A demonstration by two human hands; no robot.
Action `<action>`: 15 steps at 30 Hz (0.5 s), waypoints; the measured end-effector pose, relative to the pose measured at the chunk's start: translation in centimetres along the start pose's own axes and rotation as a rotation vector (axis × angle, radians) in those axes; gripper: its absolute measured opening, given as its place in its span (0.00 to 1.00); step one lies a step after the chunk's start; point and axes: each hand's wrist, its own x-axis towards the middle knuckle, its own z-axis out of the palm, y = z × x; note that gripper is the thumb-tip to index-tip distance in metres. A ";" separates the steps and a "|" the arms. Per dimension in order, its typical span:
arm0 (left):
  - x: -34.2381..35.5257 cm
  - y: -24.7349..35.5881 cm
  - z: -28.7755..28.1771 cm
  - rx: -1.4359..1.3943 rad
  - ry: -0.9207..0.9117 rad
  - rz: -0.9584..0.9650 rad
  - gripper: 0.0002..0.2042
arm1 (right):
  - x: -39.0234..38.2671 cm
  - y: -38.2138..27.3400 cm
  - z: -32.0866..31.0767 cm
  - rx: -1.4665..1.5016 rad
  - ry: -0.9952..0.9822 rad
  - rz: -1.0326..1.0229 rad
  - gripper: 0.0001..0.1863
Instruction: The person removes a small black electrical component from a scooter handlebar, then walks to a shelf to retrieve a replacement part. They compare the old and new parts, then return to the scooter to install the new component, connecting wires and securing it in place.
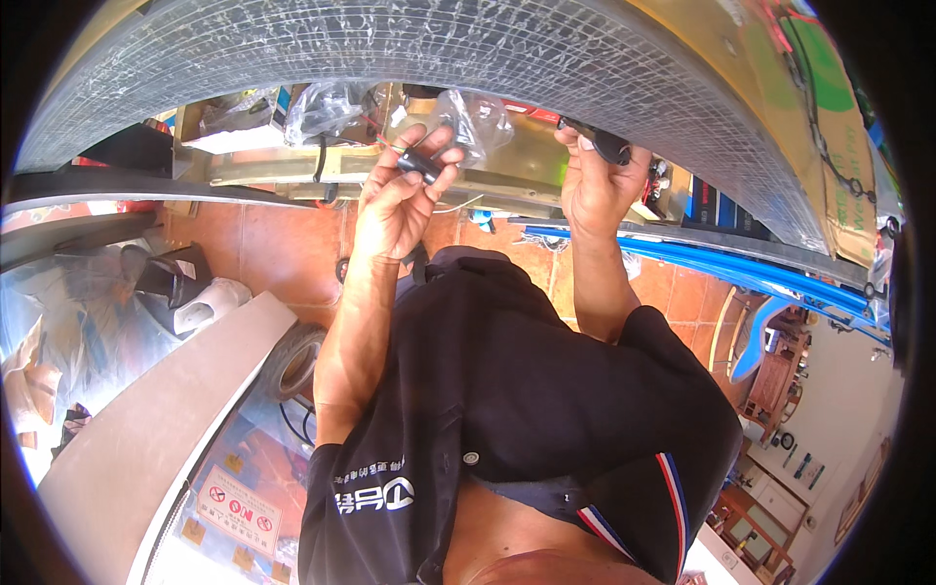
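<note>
Palm up, my left hand (392,216) has its fingers curled around a small black cylindrical part (417,165). Thin wires, one of them reddish, trail from that part's upper left. My right hand (597,190) is raised at about the same height and pinches a dark, rounded black piece (611,147) between thumb and fingers. What kind of thing that piece is I cannot make out. The two hands are apart, and both are close under the edge of the grey gridded surface. A crumpled clear plastic bag (478,127) lies just beyond my left hand.
A scratched grey gridded surface (390,49) arches across the top, over a shelf edge (273,172) with clear bags. Blue lengths (702,258) run to the right. Lower left are a tape roll (292,361) and a pale panel (175,390). Orange tiles (283,244) cover the floor.
</note>
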 end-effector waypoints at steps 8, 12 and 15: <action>-0.5 0.6 -0.5 -0.069 -0.052 0.007 0.27 | -0.1 0.9 2.1 0.026 -0.022 0.124 0.15; -0.5 0.9 -1.2 -0.046 -0.034 0.025 0.25 | -3.0 2.5 3.7 0.056 -0.109 0.398 0.12; -0.7 1.0 -1.7 -0.030 0.026 0.046 0.27 | -4.4 3.8 4.5 0.146 -0.051 0.691 0.11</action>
